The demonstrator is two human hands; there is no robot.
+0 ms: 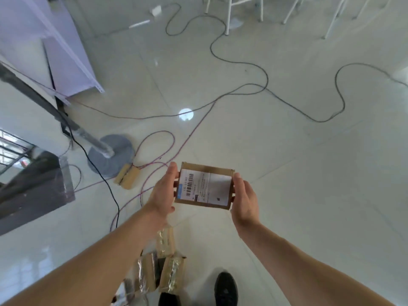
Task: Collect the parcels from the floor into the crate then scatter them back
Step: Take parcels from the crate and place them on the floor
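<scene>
The left hand and right hand gripped opposite edges of the labelled parcel, held in the air ahead of the black shoe. Releasing it low would likely spare its corners.

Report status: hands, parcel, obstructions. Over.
Left hand and right hand both gripping labelled cardboard parcel, held above floor. More parcels piled near black shoe. Cables strewn ahead.
</scene>
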